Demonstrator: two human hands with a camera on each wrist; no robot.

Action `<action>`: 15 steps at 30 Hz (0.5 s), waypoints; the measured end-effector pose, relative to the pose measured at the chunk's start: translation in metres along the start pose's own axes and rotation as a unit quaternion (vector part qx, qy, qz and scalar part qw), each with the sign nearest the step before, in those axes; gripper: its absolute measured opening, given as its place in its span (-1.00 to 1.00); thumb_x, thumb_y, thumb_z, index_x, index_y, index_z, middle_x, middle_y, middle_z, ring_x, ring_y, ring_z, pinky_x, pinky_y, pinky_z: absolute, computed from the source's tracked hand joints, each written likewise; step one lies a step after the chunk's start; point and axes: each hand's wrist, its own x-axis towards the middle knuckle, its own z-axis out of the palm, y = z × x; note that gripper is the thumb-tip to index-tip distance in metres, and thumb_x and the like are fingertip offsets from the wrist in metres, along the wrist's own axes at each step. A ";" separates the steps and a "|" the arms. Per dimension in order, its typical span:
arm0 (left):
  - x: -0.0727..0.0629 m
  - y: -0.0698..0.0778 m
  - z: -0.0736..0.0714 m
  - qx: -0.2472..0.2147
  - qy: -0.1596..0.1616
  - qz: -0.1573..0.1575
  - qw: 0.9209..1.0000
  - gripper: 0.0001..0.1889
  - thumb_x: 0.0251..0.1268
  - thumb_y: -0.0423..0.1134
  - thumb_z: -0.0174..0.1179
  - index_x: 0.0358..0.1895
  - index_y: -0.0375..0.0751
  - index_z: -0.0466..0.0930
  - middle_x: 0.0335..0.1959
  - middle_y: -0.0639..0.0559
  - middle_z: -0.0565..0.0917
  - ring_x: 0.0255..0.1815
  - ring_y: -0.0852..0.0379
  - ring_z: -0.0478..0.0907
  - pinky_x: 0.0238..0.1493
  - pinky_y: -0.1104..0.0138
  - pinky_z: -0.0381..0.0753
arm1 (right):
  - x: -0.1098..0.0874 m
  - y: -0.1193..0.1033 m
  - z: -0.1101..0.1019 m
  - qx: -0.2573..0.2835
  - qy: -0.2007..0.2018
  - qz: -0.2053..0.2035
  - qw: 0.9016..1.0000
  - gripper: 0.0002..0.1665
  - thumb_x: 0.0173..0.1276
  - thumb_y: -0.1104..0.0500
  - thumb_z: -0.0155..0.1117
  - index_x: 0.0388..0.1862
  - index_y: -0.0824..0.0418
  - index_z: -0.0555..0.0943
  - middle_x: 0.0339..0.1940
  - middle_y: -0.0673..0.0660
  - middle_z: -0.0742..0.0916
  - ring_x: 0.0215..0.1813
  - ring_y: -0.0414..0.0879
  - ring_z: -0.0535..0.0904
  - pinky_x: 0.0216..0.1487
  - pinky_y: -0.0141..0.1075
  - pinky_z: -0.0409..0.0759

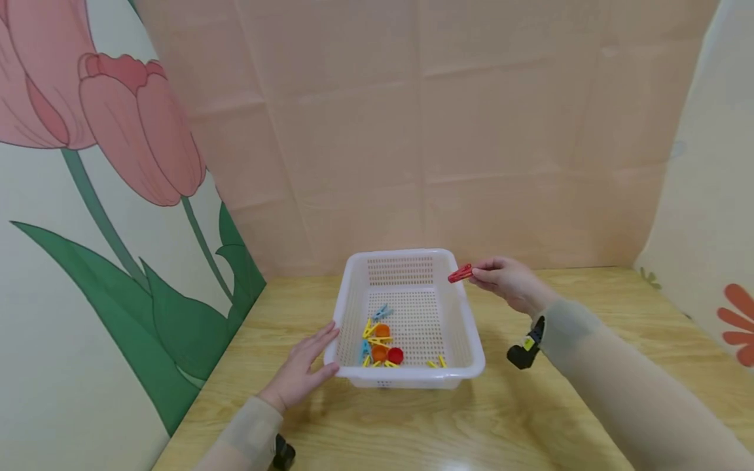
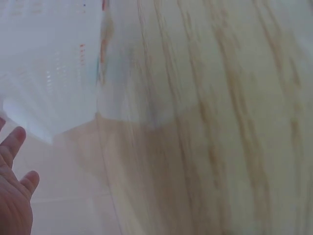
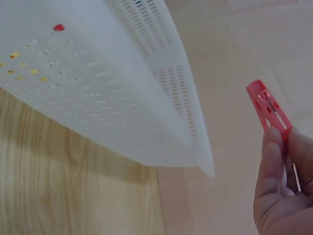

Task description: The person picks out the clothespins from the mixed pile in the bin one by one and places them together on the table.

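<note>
A red clothespin (image 1: 460, 273) is pinched between the thumb and fingers of my right hand (image 1: 511, 284), over the right rim of a white plastic basket (image 1: 471, 327). The right wrist view shows the same clothespin (image 3: 269, 108) close up, its metal spring visible. My left hand (image 1: 306, 364) has its fingers extended and rests at the basket's left rim near the front corner. Inside the basket lie a blue clothespin (image 1: 383, 312), several yellow clothespins (image 1: 370, 328), orange round caps (image 1: 382, 330) and a red round cap (image 1: 395, 355).
The basket stands on a wood-grain table (image 1: 530, 405). A pinkish-beige covering (image 1: 471, 131) hangs behind it. At the left is a panel with printed tulips (image 1: 141, 124), and at the right a pale panel with a red flower (image 1: 739, 327).
</note>
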 end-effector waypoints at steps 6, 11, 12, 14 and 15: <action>0.000 0.000 0.000 -0.003 -0.002 -0.006 1.000 -0.35 0.35 0.02 0.14 0.47 0.02 0.21 0.52 0.14 0.11 0.49 -0.07 0.09 0.38 -0.20 0.03 | -0.006 0.012 -0.009 0.021 0.049 0.001 0.999 -0.84 0.43 0.25 0.16 -0.08 0.30 0.50 -0.21 0.00 0.61 -0.22 -0.24 0.58 -0.08 -0.46 0.58; 0.000 0.001 0.000 -0.008 -0.005 -0.017 1.000 -0.35 0.36 0.03 0.13 0.48 0.06 0.20 0.52 0.15 0.10 0.49 -0.12 0.08 0.36 -0.23 0.04 | -0.005 0.029 -0.013 0.035 0.089 0.015 0.995 -0.86 0.43 0.27 0.15 -0.11 0.31 0.49 -0.27 0.00 0.63 -0.26 -0.25 0.60 -0.14 -0.46 0.59; 0.000 0.001 0.000 -0.009 -0.005 -0.017 1.000 -0.36 0.36 0.02 0.12 0.48 0.05 0.20 0.52 0.14 0.10 0.49 -0.12 0.08 0.36 -0.24 0.03 | -0.005 0.033 -0.014 0.044 0.099 0.019 0.994 -0.86 0.42 0.28 0.15 -0.11 0.32 0.48 -0.29 -0.01 0.63 -0.26 -0.24 0.61 -0.15 -0.46 0.60; 0.000 0.002 -0.001 -0.010 -0.006 -0.016 1.000 -0.36 0.37 0.02 0.12 0.48 0.05 0.19 0.52 0.14 0.09 0.49 -0.12 0.08 0.37 -0.23 0.03 | -0.004 0.042 -0.016 0.057 0.121 0.027 0.991 -0.84 0.42 0.30 0.15 -0.09 0.37 0.47 -0.30 0.00 0.62 -0.25 -0.22 0.62 -0.15 -0.45 0.61; 0.000 0.002 -0.001 -0.010 -0.007 -0.015 1.000 -0.35 0.37 0.01 0.13 0.48 0.05 0.19 0.52 0.14 0.09 0.49 -0.12 0.08 0.37 -0.23 0.02 | -0.004 0.046 -0.016 0.057 0.132 0.034 0.989 -0.81 0.42 0.30 0.15 -0.06 0.38 0.46 -0.29 0.01 0.62 -0.25 -0.22 0.63 -0.16 -0.45 0.61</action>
